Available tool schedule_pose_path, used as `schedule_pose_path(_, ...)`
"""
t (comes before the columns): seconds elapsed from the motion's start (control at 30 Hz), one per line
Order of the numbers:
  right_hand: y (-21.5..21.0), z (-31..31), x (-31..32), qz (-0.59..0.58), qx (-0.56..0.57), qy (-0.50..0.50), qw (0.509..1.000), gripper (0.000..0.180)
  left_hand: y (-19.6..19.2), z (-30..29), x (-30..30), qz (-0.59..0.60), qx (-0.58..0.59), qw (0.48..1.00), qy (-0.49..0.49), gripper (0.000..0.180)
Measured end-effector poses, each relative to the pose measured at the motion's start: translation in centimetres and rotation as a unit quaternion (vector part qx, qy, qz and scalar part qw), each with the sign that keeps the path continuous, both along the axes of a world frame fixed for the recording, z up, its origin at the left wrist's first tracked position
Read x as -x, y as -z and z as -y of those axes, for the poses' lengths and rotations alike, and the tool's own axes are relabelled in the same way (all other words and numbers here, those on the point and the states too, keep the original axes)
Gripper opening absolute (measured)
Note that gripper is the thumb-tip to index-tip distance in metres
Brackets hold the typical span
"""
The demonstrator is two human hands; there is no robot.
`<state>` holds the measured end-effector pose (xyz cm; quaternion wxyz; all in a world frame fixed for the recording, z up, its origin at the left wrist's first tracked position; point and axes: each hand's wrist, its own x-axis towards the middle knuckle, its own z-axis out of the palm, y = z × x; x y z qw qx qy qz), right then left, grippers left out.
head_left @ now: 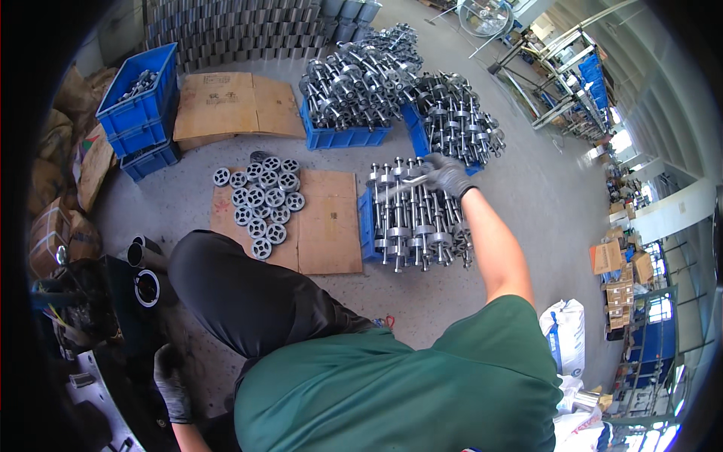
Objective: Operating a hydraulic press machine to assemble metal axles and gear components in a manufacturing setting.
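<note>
Shaft (403,183) in right hand (446,174); three heaped blue crates (346,137).

Shaft in my right hand, over the nearest blue crate

My gloved right hand (449,175) closes around one end of a silvery metal shaft (403,183), a thin rod lying nearly level and pointing to my left. I hold it just above the blue crate (366,226) on the floor, which is packed with similar shafts (418,226) standing upright, each carrying thick grey discs along its length. My gloved left hand (170,380) hangs low by my side, well apart from them.
</note>
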<state>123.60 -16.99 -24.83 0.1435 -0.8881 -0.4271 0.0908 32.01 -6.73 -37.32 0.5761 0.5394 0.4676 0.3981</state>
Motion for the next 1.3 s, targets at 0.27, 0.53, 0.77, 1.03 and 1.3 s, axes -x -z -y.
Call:
schedule_pose_path(0.27, 0.3, 4.3, -3.3, 0.104, 0.226, 0.207, 0.946, 0.062, -3.4, 0.7, -2.0, -0.096, 0.023, 0.995, 0.011, 0.044)
schedule_pose_path(0.53, 4.9, 4.0, -0.2, 0.187, 0.187, 0.252, 0.931, 0.069, -3.7, 1.4, -1.7, -0.195, 0.052, 0.979, 0.02, 0.042)
schedule_pose_path(0.77, 10.9, 7.0, -8.3, 0.034, -0.011, 0.306, 0.951, 0.098, -3.0, 0.8, -4.3, -0.215, 0.049, 0.974, 0.046, 0.039)
schedule_pose_path(1.03, 7.5, 2.9, -3.1, -0.045, 0.146, 0.282, 0.947, 0.135, -5.0, 1.8, -3.8, -0.306, 0.005, 0.95, 0.066, 0.035)
schedule_pose_path(1.3, 6.0, 1.7, -6.2, -0.048, 0.189, 0.306, 0.932, 0.11, -4.4, 2.1, -3.6, -0.329, 0.002, 0.942, 0.06, 0.035)
